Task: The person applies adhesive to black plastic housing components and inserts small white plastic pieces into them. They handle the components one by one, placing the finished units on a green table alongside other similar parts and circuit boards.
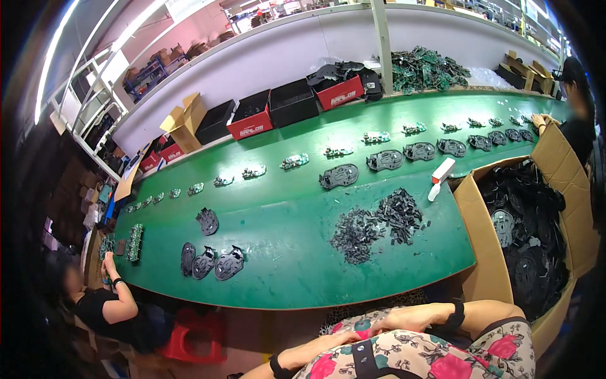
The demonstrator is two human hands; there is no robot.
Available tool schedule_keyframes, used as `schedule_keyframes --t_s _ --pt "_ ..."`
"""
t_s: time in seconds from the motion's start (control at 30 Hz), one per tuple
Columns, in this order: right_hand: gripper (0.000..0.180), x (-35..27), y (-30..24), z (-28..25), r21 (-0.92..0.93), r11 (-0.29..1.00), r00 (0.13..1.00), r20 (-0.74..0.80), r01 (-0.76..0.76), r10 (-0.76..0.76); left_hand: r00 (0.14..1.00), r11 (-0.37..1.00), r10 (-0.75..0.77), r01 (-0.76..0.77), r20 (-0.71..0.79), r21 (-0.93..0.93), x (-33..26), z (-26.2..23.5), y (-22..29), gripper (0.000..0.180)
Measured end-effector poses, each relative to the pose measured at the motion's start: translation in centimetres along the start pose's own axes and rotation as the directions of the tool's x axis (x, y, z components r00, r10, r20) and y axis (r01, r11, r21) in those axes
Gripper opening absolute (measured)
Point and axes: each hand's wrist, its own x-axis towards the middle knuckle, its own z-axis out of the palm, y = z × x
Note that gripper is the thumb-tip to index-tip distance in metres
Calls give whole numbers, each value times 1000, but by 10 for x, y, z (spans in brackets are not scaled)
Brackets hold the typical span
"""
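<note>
Both of my hands are low at my waist, against a floral apron [404, 347]. My left hand [331, 343], its wrist in a black band, rests at the fabric with its fingertips out of sight. On the other side my right hand [407, 318], also with a black wristband, lies over the cloth, its fingers partly hidden in the folds. No tool or part shows in either hand. On the green table ahead are two heaps of small black pieces [356, 237]. Black plastic mouse-shaped shells [228, 263] lie to the left of them.
Circuit boards [294, 162] and more black shells [385, 160] form rows along the bench. A cardboard box [486, 252] full of black parts stands at right. A white bottle [434, 191] lies by a small box. Co-workers sit at the left and far right; a red stool [192, 338] is at left.
</note>
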Motion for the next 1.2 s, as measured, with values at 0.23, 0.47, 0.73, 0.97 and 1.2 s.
schedule_keyframes --t_s 0.23,0.47,0.73,0.97,1.2 --pt "38 15 5 7 -84 996 991 -136 1 -13 984 861 93 -2 -153 508 21 -4 -48 45" --pt "40 16 10 -6 -47 972 942 -263 -231 211 973 794 145 -6 -180 608 53 -9 -58 51" --pt "30 3 44 15 -309 864 898 -327 -397 296 998 814 35 -4 -42 581 85 -13 -54 45" --pt "32 -20 13 9 -356 757 822 -59 -548 567 994 837 109 -81 -21 541 76 -11 -56 46" --pt "15 -71 72 36 -230 562 598 -457 -794 658 980 824 198 -156 -19 545 81 -9 -61 45"
